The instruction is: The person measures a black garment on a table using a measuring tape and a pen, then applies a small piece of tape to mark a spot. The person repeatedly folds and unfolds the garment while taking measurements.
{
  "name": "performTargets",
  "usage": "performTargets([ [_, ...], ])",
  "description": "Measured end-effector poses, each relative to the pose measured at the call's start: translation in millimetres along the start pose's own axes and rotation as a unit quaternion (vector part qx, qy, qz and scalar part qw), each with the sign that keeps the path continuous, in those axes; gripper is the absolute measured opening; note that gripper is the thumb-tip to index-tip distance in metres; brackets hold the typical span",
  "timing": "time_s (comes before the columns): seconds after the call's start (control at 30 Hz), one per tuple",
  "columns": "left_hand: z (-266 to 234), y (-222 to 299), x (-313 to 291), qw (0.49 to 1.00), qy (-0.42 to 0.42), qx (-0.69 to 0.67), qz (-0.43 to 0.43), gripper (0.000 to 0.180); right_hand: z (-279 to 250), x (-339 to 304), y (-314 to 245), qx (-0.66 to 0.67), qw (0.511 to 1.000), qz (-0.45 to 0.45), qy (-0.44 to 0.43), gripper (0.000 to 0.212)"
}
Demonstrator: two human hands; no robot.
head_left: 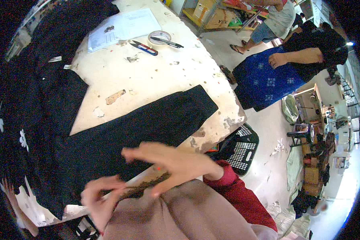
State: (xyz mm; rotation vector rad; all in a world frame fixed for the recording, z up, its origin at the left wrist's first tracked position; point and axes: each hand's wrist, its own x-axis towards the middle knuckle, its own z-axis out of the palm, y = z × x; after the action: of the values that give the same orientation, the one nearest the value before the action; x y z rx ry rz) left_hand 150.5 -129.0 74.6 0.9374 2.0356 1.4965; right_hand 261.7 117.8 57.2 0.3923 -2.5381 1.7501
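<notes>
A black garment [120, 140] lies spread over the table, with one sleeve [180, 112] stretched out to the right. White flower shapes [23, 139] show on its left part. My right hand [174, 162] is just above the garment's near edge, somewhat blurred, its fingers stretched and apart with nothing seen in them. Lower and to the left, my left hand [102, 200] is by the table's near edge, next to the cloth. Its fingers are bent, with a gap between thumb and forefinger, and no held thing shows.
Printed papers [124, 30], thread snips [144, 48], a tape roll [160, 38] and a pen [168, 42] lie on the far table [148, 76]. Another person's arm [20, 210] is at the lower left. Someone in blue [268, 80] stands beyond the right edge; a black basket [244, 150] stands below.
</notes>
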Motion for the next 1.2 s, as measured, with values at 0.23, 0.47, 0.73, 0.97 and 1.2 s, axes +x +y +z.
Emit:
performTargets([
  [0.23, 49.1, 23.7, 58.9, 0.992, 0.025, 0.087, 0.091, 0.025, -44.3, -51.1, 37.0, -0.031, 0.849, 0.329, 0.412, 0.03],
  [0.47, 11.4, 1.3, 59.7, 0.993, -0.096, 0.066, 0.025, 0.018, -104.9, -55.6, 69.8, -0.243, 0.809, 0.371, 0.384, 0.034],
  [0.73, -8.8, -2.3, 122.5, 0.972, -0.187, -0.14, 0.002, 0.056, -79.0, 12.5, 6.1, 0.148, 0.969, -0.177, 0.088, 0.019],
  [0.97, 7.9, -4.1, 148.3, 0.903, -0.171, -0.382, -0.095, 0.023, -75.9, 26.7, 11.3, 0.045, 0.911, 0.175, 0.371, 0.03],
  [1.2, 12.1, -21.5, 157.0, 0.939, -0.083, -0.322, -0.092, 0.029, -69.7, 37.4, -2.9, 0.011, 0.904, 0.2, 0.376, 0.033],
])
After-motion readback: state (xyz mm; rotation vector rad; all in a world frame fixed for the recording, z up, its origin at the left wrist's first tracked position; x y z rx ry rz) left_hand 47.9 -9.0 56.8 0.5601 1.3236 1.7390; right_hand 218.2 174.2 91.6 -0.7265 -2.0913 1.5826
